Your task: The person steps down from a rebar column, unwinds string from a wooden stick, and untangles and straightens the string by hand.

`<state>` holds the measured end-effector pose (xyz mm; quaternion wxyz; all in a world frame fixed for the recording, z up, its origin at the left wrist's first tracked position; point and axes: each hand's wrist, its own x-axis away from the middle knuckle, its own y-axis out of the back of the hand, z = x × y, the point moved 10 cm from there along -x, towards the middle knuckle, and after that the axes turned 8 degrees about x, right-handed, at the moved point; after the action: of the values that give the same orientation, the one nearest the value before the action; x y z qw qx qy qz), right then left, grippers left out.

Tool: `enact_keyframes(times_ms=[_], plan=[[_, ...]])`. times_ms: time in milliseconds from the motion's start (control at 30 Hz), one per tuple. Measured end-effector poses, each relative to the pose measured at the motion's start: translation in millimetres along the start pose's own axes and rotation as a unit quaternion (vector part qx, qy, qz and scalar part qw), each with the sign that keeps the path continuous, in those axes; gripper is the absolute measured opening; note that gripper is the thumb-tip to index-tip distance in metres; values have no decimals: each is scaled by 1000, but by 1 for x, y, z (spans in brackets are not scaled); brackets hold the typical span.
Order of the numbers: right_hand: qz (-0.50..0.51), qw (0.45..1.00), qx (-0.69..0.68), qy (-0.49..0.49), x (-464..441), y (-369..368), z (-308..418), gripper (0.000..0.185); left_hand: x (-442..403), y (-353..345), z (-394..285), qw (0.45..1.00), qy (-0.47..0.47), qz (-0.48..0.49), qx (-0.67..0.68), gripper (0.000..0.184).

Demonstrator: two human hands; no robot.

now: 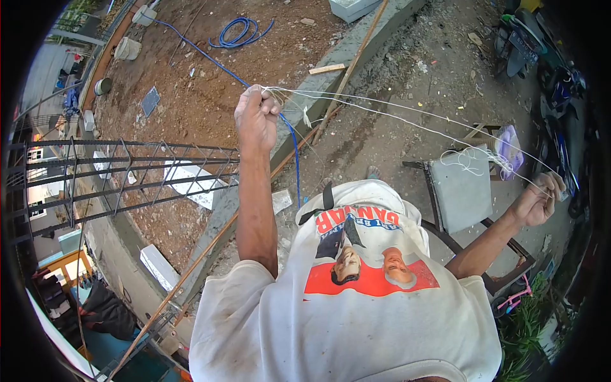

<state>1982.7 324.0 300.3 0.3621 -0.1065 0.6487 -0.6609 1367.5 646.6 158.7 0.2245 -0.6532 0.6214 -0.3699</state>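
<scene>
My left hand [256, 118] is raised at the upper middle, its fingers closed on a thin white string [394, 102]. Two strands of the string run across to the right. At that end my right hand [540, 198] holds the string in a pinch, low and further out. A loose tangle of string [468, 160] hangs from the lower strand near the right hand, over a grey-seated chair [459, 194]. Short loose ends stick out beside my left fist.
A blue hose [238, 32] lies coiled on the soil and runs past my left hand. A rebar cage [121, 178] reaches in from the left. Concrete beams [375, 48] and a bamboo pole [353, 63] cross the ground. Motorcycles [522, 51] stand at the right.
</scene>
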Motion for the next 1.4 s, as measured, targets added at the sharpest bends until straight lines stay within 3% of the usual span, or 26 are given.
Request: enact_keyframes(times_ms=[67, 133, 200, 267, 333, 367, 400, 433, 467, 500, 533, 567, 600, 667, 700, 733, 800, 867, 933, 1133, 1200, 1233, 1300, 1333, 1367, 1400], plan=[[19, 998, -66, -16, -2, 10, 24, 27, -2, 2, 1, 1000, 4, 7, 23, 8], [80, 994, -9, -70, 1, 7, 36, 22, -6, 12, -8, 1000, -14, -21, 16, 9], [59, 996, 21, -59, -5, 24, 79, 20, -11, 18, -17, 1000, -22, -21, 4, 8], [85, 983, 149, -65, -9, 20, 105, 18, -14, 24, -24, 999, -29, -25, -10, 7], [77, 975, 183, -95, 1, 0, 88, 15, -20, 23, -24, 997, -23, -19, -72, 6], [54, 941, 313, -117, 4, 13, 97, 22, -22, 24, -26, 997, -24, -19, -73, 6], [30, 888, 438, -135, 7, 18, 98, 31, -24, 25, -27, 997, -27, -23, -68, 5], [34, 792, 579, -189, 10, 19, 92, 34, -28, 25, -28, 997, -30, -26, -62, 5], [35, 793, 578, -189, 3, 15, 96, 34, -32, 25, -31, 997, -32, -25, -62, 5], [78, 627, 709, -312, 11, 32, 85, 29, -35, 25, -34, 997, -30, -20, -73, 5], [116, 422, 797, -417, 25, 43, 76, 26, -40, 27, -37, 996, -28, -16, -85, 5], [144, 397, 801, -424, 29, 33, 65, 27, -45, 31, -40, 996, -27, -14, -87, 5], [141, 399, 801, -423, 31, 38, 77, 27, -54, 42, -40, 1000, -9, -25, -11, 3], [173, 764, 536, -316, 20, 4, 101, 31, -70, 64, -39, 997, 11, -36, 67, 2], [155, 836, 469, -240, 10, -6, 122, 35, -71, 69, -39, 996, 23, -44, 77, 4], [153, 835, 471, -240, 11, 1, 127, 35, -71, 74, -35, 994, 35, -52, 86, 7], [79, 924, 362, -88, -3, 12, 158, 33, -68, 61, -19, 994, 60, -24, 84, 8], [92, 941, 314, -81, -3, 10, 133, 23, -62, 47, -8, 993, 69, -34, 87, 9], [4, 954, 298, -42, -6, 31, 139, 17, -59, 32, -7, 989, 87, -2, 118, 6], [31, 962, 266, -49, -20, 59, 188, 25, -38, -18, -19, 956, 115, 109, 246, 3], [12, 943, 322, -81, -17, 57, 182, 27, -28, -36, -9, 981, 104, 111, 118, 14], [-4, 921, 378, -99, -19, 51, 163, 29, -23, -49, 1, 980, 112, 114, 119, 14], [-38, 880, 455, -133, -21, 52, 131, 30, -7, -71, 36, 965, 138, 155, -159, 18], [-100, 850, 503, -122, -22, 44, 114, 30, -2, -76, 44, 963, 146, 163, -158, 18], [-77, 868, 478, -113, -33, 39, 120, 29, -3, -80, 37, 911, 52, 181, -367, 18], [-54, 884, 453, -106, -40, 37, 135, 28, -2, -87, 31, 809, -50, 188, -554, 19]])
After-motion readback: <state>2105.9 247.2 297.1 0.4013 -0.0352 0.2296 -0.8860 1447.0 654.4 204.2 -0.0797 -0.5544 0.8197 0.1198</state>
